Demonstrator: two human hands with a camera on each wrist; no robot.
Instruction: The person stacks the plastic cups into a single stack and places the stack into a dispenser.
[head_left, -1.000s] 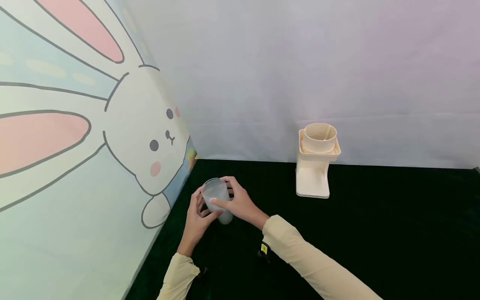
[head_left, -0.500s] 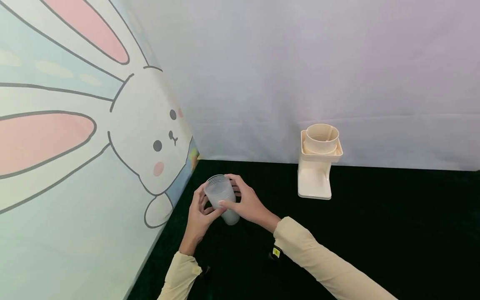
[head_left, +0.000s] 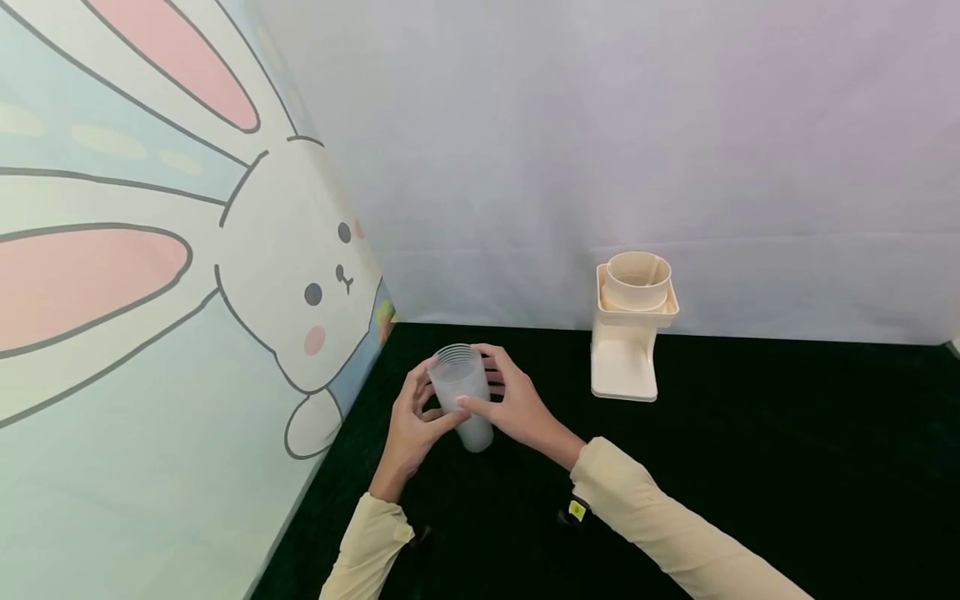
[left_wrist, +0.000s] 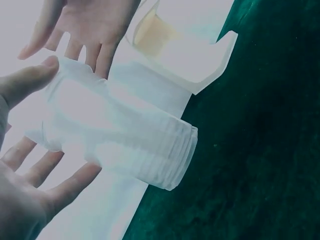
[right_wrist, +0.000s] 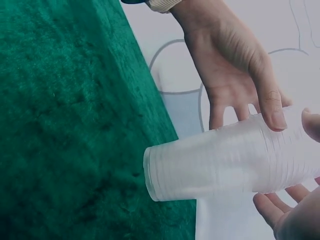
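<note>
You hold a stack of translucent plastic cups (head_left: 462, 393) between both hands above the dark green desk (head_left: 750, 467), near the corner where the rabbit-printed panel (head_left: 150, 292) meets the pale back wall (head_left: 600, 125). The stack stands nearly upright in the head view, rim up and tipped slightly away from you, with its ridged rims bunched at the top.

Your left hand (head_left: 411, 425) is on the panel side of the stack; its thumb lies across the cup wall and its fingers curl loosely round the lower part, as the left wrist view shows with the cups (left_wrist: 120, 135) resting against those fingers (left_wrist: 65, 187). Your right hand (head_left: 517, 404) wraps the other side, thumb pressed on the front of the wall and fingers bent round the back near the rim. In the right wrist view the cups (right_wrist: 225, 160) lie across the frame, with your left thumb on top and your right fingers (right_wrist: 272, 210) under the base end.

A cream plastic cup dispenser (head_left: 632, 325) stands on the desk against the back wall, well apart from the stack and on your right. Both sleeves are pale yellow.
</note>
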